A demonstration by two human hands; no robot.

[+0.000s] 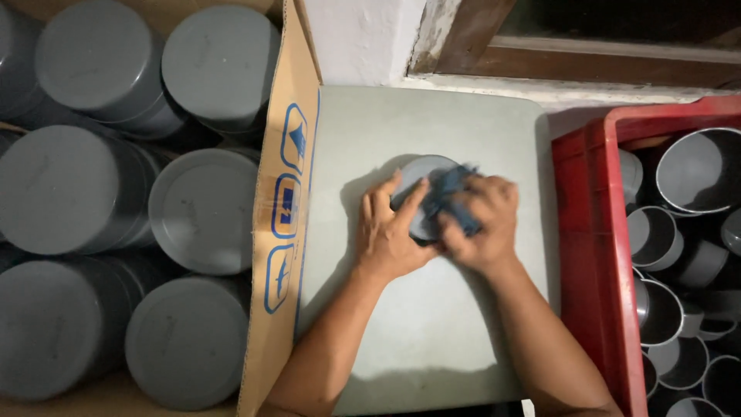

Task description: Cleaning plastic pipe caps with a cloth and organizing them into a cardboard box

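At the centre of the frame, a grey round cap (417, 193) lies on a small grey table (432, 324). The left hand (390, 228) presses down on the cap, fingers spread and curled over its near rim, steadying it. The right hand (482, 220) has its fingers closed around a bunched blue cloth (451, 197), which touches the cap's right side.

The cap looks like moulded plastic: stiff, light, and smooth enough to slide on the table, so a grip around the rim seems the surest hold, with the flat face left free. It does not look fragile. The cloth is soft and limp and takes whatever shape the fist gives it.

Counting: one cap on the table and one cloth. In the cardboard box (282, 232) at the left of the frame I count about seven stacks of grey caps (201, 208), flat faces up, though some are cut off by the edge. In the red crate (590, 255) at the right lie roughly ten more grey caps with their hollow sides showing (698, 170), piled loosely and overlapping, so an exact number cannot be told.
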